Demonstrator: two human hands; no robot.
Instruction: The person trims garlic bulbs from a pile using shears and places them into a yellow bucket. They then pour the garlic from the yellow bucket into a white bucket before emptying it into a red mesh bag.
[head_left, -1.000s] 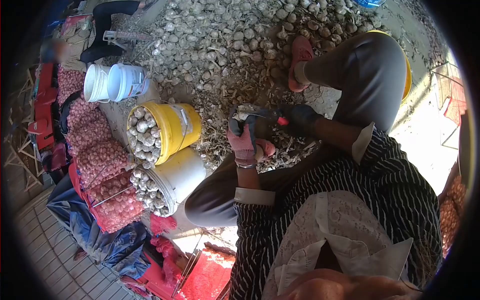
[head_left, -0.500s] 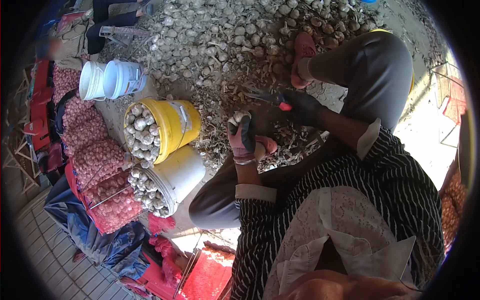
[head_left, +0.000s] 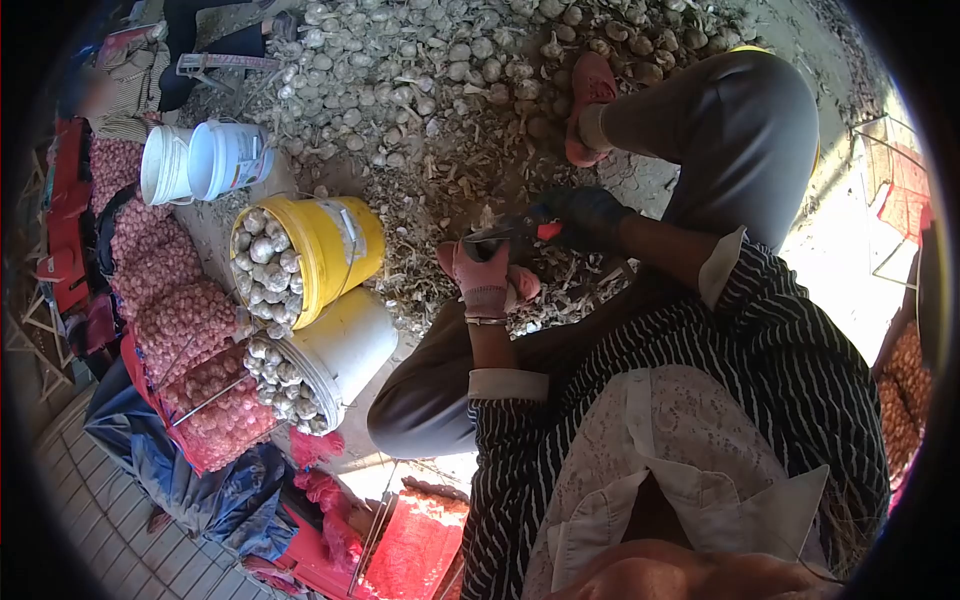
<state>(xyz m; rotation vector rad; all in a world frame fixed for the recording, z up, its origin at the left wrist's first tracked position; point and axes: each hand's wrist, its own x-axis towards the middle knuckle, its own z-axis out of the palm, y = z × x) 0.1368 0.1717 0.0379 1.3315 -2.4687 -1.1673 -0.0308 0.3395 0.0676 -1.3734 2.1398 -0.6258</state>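
Observation:
My left hand (head_left: 482, 275), in a pink glove, has its fingers closed round something at the centre; a garlic bulb showed there earlier, but now it is mostly hidden. My right hand (head_left: 590, 218), in a dark glove, grips red-handled cutters (head_left: 548, 230). The cutters' metal end reaches the top of my left hand. Loose garlic bulbs (head_left: 400, 95) cover the ground beyond my hands. To the left, a yellow bucket (head_left: 340, 250) and a white bucket (head_left: 355, 340) lean with their mouths full of garlic.
Two pale buckets (head_left: 230, 160) stand at the upper left, near another person's striped sleeve (head_left: 133, 85). Red net sacks of garlic (head_left: 185, 320) line the left side, with a blue tarp (head_left: 215, 500) below. My bent knees frame the work area.
My right hand has moved left, bringing the cutters against my left hand. My left hand has turned, and the bulb is now mostly out of sight. The view has shifted slightly.

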